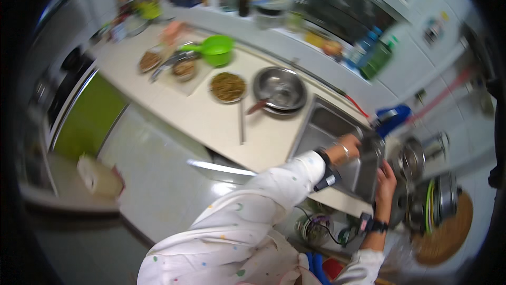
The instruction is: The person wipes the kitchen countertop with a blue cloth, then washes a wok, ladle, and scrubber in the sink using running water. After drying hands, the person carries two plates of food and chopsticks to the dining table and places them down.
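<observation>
My left hand [347, 149], with a bracelet and a black wrist strap, reaches over the stainless steel sink [324, 138]. Its fingers are curled, and blur hides whether they hold anything. Near those fingers shows a small pale metallic piece [359, 131], too blurred to name. My right hand [386, 180] is at the sink's right-hand rim, fingers pointing up and partly bent; I cannot tell whether it grips something. Left of the sink, stacked metal bowls [280, 87] stand on the counter, with a brownish-red handle [257, 106] sticking out in front.
A plate of shredded food [227, 87], chopsticks [242, 123], a green dipper [217, 50] and a cleaver [170, 63] lie along the counter [189, 115]. Bottles [365, 53] line the sill. Pots [442, 202] and a round wooden board [450, 233] stand right. Below is an open drawer or door [221, 170].
</observation>
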Demonstrator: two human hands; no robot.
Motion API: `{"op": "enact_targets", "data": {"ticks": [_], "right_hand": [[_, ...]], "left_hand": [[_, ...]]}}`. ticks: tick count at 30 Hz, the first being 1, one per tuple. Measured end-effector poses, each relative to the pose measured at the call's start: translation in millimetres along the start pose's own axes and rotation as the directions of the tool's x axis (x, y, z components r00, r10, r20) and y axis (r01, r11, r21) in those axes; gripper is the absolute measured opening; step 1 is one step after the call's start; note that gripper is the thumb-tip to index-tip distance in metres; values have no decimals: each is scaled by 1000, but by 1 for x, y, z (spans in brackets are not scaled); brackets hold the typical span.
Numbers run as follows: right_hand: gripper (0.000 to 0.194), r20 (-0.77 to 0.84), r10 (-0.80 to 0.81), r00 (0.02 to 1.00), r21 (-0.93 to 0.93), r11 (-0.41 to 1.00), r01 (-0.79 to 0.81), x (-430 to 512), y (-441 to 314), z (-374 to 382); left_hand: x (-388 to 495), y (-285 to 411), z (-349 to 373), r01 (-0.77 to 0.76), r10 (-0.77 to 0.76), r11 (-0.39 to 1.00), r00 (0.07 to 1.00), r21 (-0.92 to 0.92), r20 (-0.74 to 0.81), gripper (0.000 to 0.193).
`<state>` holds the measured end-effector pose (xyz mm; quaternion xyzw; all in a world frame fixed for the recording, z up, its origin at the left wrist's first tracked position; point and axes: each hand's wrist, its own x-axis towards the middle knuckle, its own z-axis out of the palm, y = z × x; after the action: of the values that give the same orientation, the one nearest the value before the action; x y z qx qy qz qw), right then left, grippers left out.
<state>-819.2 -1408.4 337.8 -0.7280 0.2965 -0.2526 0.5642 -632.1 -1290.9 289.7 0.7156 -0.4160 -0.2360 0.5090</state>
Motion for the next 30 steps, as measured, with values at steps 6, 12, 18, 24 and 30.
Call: {"op": "enact_targets", "data": {"ticks": [6, 12, 18, 24, 30], "right_hand": [[48, 261, -141, 955, 294, 954, 60, -51, -8, 6], [49, 379, 43, 924, 224, 965, -137, -129, -36, 54], [36, 784, -279, 554, 425, 892, -153, -174, -59, 92], [37, 779, -295, 553, 427, 896, -124, -235, -112, 239], [37, 843, -303, 445, 395, 910, -129, -300, -163, 417]], "left_hand": [[-129, 85, 15, -459, 657, 532, 754, -711, 5, 35], [-316, 167, -11, -315, 860, 478, 355, -820, 365, 17], [-396, 168, -118, -791, 856, 485, 517, -373, 16, 11], [-511, 154, -260, -384, 689, 677, 629, 628, -358, 8], [-588, 126, -339, 240, 617, 664, 359, 708, -700, 10]]}}
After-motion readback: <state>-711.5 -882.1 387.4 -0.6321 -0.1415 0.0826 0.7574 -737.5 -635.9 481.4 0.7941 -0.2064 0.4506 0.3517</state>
